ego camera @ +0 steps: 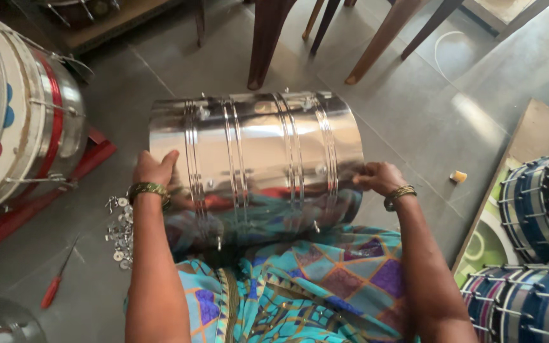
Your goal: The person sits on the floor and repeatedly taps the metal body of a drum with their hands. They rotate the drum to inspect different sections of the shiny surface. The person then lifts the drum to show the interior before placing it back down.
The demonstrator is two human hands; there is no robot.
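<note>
A shiny ribbed metal drum shell [258, 143] lies on its side across my lap, open ends to left and right. My left hand [154, 168] grips its left rim, thumb over the edge. At the right rim my right hand [379, 178] pinches the edge. Both wrists wear bangles. The shell mirrors my patterned turquoise clothing [300, 286].
A finished drum [20, 108] with a painted head lies at the left on a red stand. Small metal bolts [121, 232] and a red-handled screwdriver [55, 286] lie on the grey floor. Several blue drums [535, 241] stack at the right. Chair legs [265, 44] stand beyond the shell.
</note>
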